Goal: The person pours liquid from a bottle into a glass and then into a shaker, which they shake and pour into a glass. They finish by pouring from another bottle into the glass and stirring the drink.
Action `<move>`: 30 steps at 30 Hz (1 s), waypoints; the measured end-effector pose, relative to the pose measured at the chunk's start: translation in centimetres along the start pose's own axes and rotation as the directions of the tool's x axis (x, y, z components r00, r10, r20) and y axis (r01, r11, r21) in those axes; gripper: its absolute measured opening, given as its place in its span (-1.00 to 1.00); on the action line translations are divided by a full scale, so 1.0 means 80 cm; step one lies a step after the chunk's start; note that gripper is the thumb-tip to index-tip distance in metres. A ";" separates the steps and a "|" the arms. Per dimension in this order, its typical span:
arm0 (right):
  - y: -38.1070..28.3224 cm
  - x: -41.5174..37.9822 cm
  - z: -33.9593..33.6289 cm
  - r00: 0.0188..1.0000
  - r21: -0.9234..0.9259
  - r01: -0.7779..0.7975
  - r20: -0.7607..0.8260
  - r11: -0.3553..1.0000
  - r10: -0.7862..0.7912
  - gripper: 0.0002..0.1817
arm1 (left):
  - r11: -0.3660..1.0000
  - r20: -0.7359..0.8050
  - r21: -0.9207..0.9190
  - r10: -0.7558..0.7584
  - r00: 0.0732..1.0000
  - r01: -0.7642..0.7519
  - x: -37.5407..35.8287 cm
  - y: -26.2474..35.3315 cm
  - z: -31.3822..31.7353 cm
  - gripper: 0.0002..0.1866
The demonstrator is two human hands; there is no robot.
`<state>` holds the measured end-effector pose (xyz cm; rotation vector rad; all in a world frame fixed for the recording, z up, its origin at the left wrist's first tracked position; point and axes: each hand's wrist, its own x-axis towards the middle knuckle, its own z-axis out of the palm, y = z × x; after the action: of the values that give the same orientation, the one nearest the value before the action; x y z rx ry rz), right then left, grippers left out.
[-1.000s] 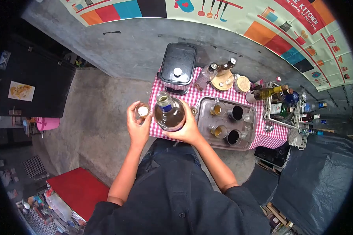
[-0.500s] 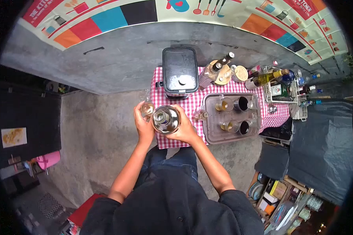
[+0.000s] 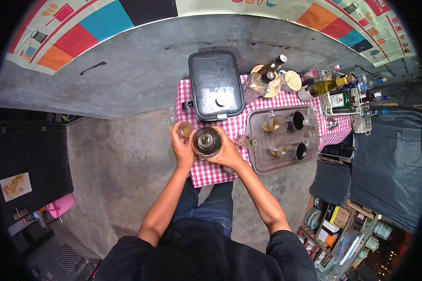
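Note:
My left hand (image 3: 183, 151) is wrapped around a small clear glass (image 3: 185, 129) with a pale amber tint inside, near the left edge of the checked cloth. Right beside it, my right hand (image 3: 228, 152) grips a round glass bottle (image 3: 207, 149) with dark contents. The bottle's mouth faces up toward me, and its lower body is hidden beneath it. To the right of that hand, a small clear glass bottle (image 3: 245, 141) stands by the edge of the brown tray (image 3: 286, 165).
Glasses with amber drink (image 3: 275, 124) and dark drink (image 3: 295, 120) stand on the tray. A black lidded appliance (image 3: 214, 84) is at the back. Bottles (image 3: 330, 87) and a white wire basket (image 3: 337, 110) crowd the right side of the checked tablecloth (image 3: 206, 175).
The view has shifted, and both hands appear slightly further right with the glass and bottle. The bottle's mouth, leaning left toward the glass before, now sits nearer the bottle's centre.

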<state>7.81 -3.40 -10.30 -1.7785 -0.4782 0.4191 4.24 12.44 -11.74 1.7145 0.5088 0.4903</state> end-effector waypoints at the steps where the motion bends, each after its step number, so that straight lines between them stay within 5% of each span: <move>1: 0.004 0.001 0.000 1.000 0.017 0.007 0.008 1.000 -0.007 0.09 | 1.000 -0.003 0.002 0.003 1.000 -0.003 0.001 -0.002 0.002 -0.43; 18: 0.018 -0.009 -0.017 0.998 -0.030 -0.058 0.015 0.998 0.058 -0.01 | 0.994 -0.005 0.036 0.108 0.994 -0.108 -0.001 -0.041 0.021 -0.41; 25: 0.016 -0.019 -0.019 0.996 -0.199 -0.094 -0.018 0.975 0.092 0.02 | 0.976 0.005 0.126 0.180 0.984 -0.179 -0.001 -0.046 0.015 -0.41; 28: 0.020 -0.024 -0.023 0.998 -0.239 -0.068 -0.006 0.969 0.069 0.03 | 0.991 0.004 0.021 0.129 0.992 -0.129 -0.004 -0.034 0.002 -0.41; 30: 0.014 -0.036 -0.025 0.998 -0.275 -0.052 0.002 0.960 0.055 0.04 | 0.970 0.018 0.130 0.207 0.978 -0.208 -0.007 -0.035 -0.018 -0.42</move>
<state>6.53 -6.82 -10.81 -2.0622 -0.5155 0.4148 2.71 13.79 -14.24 1.9056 0.3661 0.6138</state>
